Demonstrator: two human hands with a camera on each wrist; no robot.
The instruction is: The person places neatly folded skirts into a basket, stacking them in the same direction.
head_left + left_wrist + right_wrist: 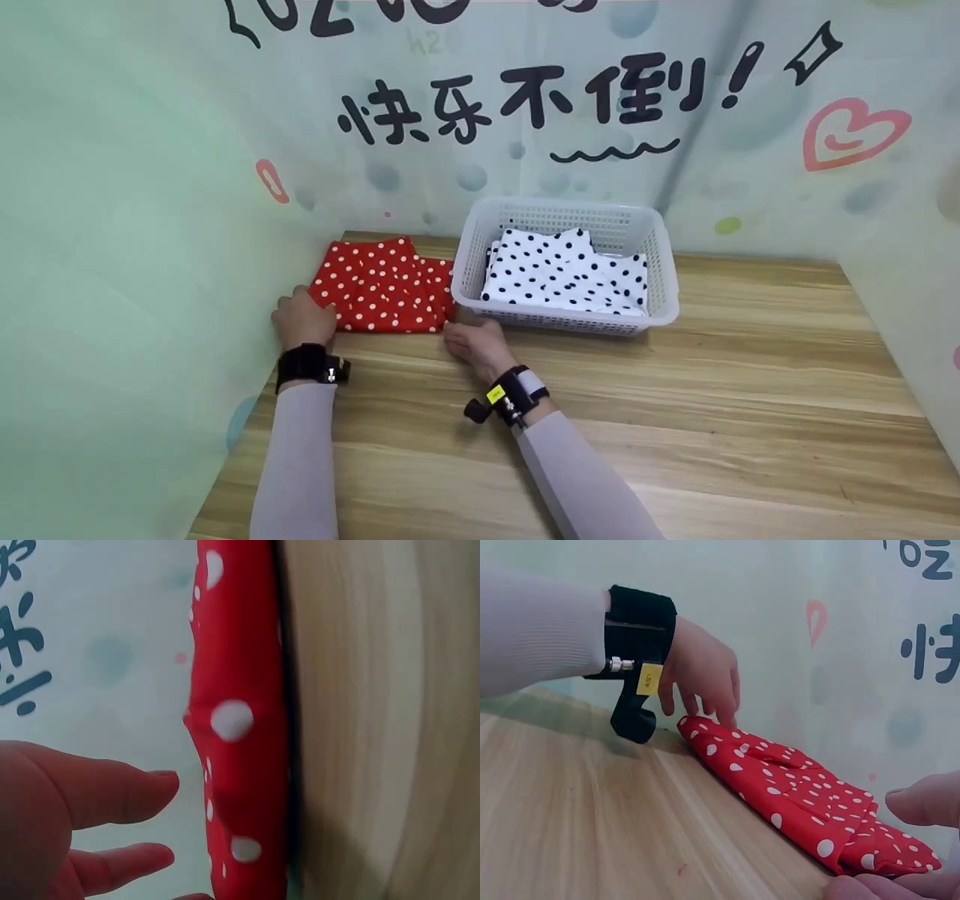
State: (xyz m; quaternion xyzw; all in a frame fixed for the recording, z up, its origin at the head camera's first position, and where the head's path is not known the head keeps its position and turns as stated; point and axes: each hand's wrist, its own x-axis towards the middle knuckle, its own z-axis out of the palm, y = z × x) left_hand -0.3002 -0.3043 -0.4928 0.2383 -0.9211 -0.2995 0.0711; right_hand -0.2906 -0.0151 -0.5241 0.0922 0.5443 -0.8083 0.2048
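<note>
A folded red cloth [375, 289] with white dots, perhaps a garment, lies flat on the wooden table at the back left. My left hand [302, 319] is at its front left corner. In the left wrist view that thumb [127, 791] and a finger stand extended and apart, beside the cloth's edge. My right hand [484, 346] rests low by the cloth's front right corner, just before the basket. In the right wrist view its thumb [922, 802] is raised away from the fingers [862, 889], which lie close to the red edge; contact is unclear.
Right of the red cloth stands a white plastic basket [669, 300], close against it. Inside lies a folded white cloth [555, 274] with black dots. A printed curtain [420, 195] closes off the back, and a pale green one [135, 300] the left side.
</note>
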